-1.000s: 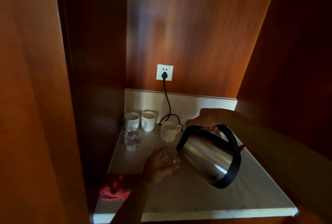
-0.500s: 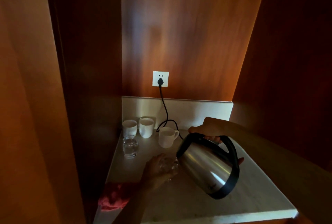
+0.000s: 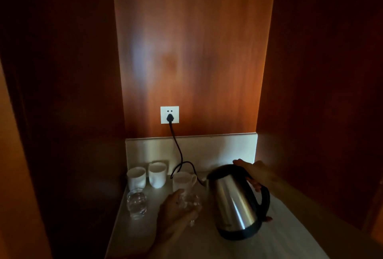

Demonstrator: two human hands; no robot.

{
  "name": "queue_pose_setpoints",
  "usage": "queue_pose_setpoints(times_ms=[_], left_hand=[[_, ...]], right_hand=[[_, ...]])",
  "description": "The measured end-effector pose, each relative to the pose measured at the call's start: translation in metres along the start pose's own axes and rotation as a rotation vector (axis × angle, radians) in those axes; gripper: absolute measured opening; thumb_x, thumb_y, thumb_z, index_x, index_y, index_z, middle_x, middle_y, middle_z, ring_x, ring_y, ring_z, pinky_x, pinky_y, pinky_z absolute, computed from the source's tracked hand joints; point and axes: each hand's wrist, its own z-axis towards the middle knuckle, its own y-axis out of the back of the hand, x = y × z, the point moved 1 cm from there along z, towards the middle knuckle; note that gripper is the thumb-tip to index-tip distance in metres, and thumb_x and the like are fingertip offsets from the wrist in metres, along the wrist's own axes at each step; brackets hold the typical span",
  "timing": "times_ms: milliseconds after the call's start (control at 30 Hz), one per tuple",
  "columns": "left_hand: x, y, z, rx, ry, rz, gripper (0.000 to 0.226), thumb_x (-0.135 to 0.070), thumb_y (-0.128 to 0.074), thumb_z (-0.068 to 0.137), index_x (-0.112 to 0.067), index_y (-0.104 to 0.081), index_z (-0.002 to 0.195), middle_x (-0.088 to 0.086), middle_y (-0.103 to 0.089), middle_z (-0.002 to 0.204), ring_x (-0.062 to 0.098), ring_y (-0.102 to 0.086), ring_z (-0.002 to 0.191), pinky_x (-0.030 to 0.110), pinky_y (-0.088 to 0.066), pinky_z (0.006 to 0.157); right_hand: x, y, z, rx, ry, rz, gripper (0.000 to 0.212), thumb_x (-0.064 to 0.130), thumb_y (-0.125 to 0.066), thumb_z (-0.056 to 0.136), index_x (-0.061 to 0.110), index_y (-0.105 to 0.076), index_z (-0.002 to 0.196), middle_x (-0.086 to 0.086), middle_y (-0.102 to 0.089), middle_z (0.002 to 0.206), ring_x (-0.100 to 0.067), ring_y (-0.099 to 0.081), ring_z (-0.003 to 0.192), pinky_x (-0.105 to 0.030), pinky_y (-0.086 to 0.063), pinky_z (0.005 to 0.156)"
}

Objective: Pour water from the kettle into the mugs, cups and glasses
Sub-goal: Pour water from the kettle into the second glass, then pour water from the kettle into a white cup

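A steel kettle (image 3: 234, 202) with a black handle and base is nearly upright, tilted slightly left, just above the pale counter (image 3: 290, 236). My right hand (image 3: 257, 172) grips its handle from above. My left hand (image 3: 174, 211) curls round a clear glass (image 3: 191, 204) standing left of the kettle. Another clear glass (image 3: 136, 203) with water in it stands further left. Three white mugs sit behind: one mug (image 3: 136, 176) at the left, a second mug (image 3: 157, 173) beside it, and a third mug (image 3: 183, 180) with its handle to the right.
A black cord (image 3: 178, 150) runs from a white wall socket (image 3: 169, 114) down behind the third mug. Dark wooden walls close in the niche on the left, back and right. A low pale backsplash (image 3: 217, 146) lines the rear of the counter.
The kettle has swung back from a steep pouring tilt to almost upright and moved away from the glass. My left hand still holds that glass. The camera has tilted upward.
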Motion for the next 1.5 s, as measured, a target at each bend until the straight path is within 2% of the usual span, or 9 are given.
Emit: queue_pose_setpoints(times_ms=[133,233,367,500,700,967,1167,1333,1500], left_hand=[[-0.034,0.0,0.018,-0.032,-0.008,-0.046,0.056,-0.035,-0.09,0.066,-0.043,-0.056,0.109,-0.011,-0.069,0.107,-0.005,-0.065,0.089,0.017,-0.055,0.078],[-0.054,-0.003,0.033,-0.004,-0.005,-0.054,0.063,-0.038,-0.091,0.065,-0.045,-0.05,0.112,-0.014,-0.063,0.111,0.007,-0.062,0.1,0.03,-0.055,0.09],[-0.074,-0.014,0.05,0.069,0.0,-0.108,0.022,-0.006,-0.082,0.072,-0.01,-0.066,0.087,0.02,-0.067,0.074,0.017,-0.06,0.058,0.036,-0.047,0.055],[-0.088,-0.024,0.068,0.004,-0.013,-0.191,0.027,0.003,-0.084,0.071,-0.018,-0.069,0.081,-0.003,-0.07,0.062,-0.001,-0.063,0.049,0.014,-0.05,0.046],[-0.081,-0.027,0.105,-0.028,0.009,-0.003,0.065,-0.035,-0.092,0.064,-0.03,-0.062,0.121,-0.006,-0.068,0.113,0.013,-0.066,0.101,0.04,-0.057,0.092],[-0.069,-0.02,0.12,-0.114,0.103,-0.126,0.053,-0.026,-0.098,0.05,-0.04,-0.066,0.09,-0.018,-0.074,0.073,0.0,-0.072,0.069,0.027,-0.062,0.07],[-0.064,-0.022,0.122,-0.145,0.081,-0.148,0.063,-0.047,-0.094,0.033,-0.056,-0.067,0.089,-0.012,-0.076,0.087,0.006,-0.074,0.08,0.04,-0.063,0.078],[-0.065,-0.02,0.123,-0.137,0.085,-0.132,0.053,-0.028,-0.098,0.049,-0.039,-0.067,0.091,-0.019,-0.074,0.077,-0.008,-0.07,0.07,0.028,-0.062,0.073],[-0.056,-0.017,0.13,-0.08,0.136,-0.181,0.058,-0.01,-0.097,0.056,-0.022,-0.066,0.104,-0.006,-0.075,0.083,0.02,-0.07,0.08,0.044,-0.058,0.083]], right_hand=[[-0.014,0.014,0.026,-0.155,0.007,0.163,0.066,0.063,-0.067,0.08,0.007,-0.05,0.047,-0.009,-0.046,0.041,-0.021,-0.045,0.034,-0.028,-0.042,0.049],[-0.023,0.02,0.048,-0.245,-0.001,0.254,0.066,0.063,-0.068,0.079,0.007,-0.053,0.048,-0.009,-0.047,0.041,-0.022,-0.045,0.035,-0.03,-0.041,0.048],[-0.03,0.025,0.076,-0.337,-0.035,0.314,0.066,0.064,-0.068,0.078,0.006,-0.053,0.05,-0.01,-0.049,0.043,-0.021,-0.048,0.036,-0.031,-0.043,0.049],[-0.043,0.026,0.108,-0.42,-0.085,0.325,0.071,0.069,-0.066,0.073,0.001,-0.061,0.056,-0.013,-0.058,0.053,-0.027,-0.059,0.05,-0.036,-0.049,0.057],[-0.066,0.013,0.147,-0.452,-0.108,0.299,0.078,0.074,-0.064,0.074,-0.003,-0.066,0.059,-0.012,-0.058,0.053,-0.027,-0.062,0.052,-0.037,-0.054,0.06],[-0.078,0.001,0.178,-0.42,-0.125,0.362,0.078,0.07,-0.063,0.081,0.0,-0.057,0.048,-0.015,-0.056,0.047,-0.03,-0.062,0.051,-0.037,-0.051,0.062],[-0.075,-0.005,0.181,-0.37,-0.042,0.288,0.079,0.075,-0.054,0.082,0.006,-0.05,0.043,-0.009,-0.051,0.041,-0.026,-0.058,0.046,-0.034,-0.049,0.057],[-0.067,-0.014,0.169,-0.375,0.058,0.278,0.07,0.057,-0.059,0.091,0.01,-0.038,0.044,-0.001,-0.037,0.037,-0.016,-0.042,0.037,-0.025,-0.033,0.047],[-0.066,-0.012,0.174,-0.367,0.032,0.286,0.064,0.058,-0.059,0.091,0.01,-0.049,0.049,-0.002,-0.049,0.046,-0.017,-0.053,0.047,-0.023,-0.035,0.047]])
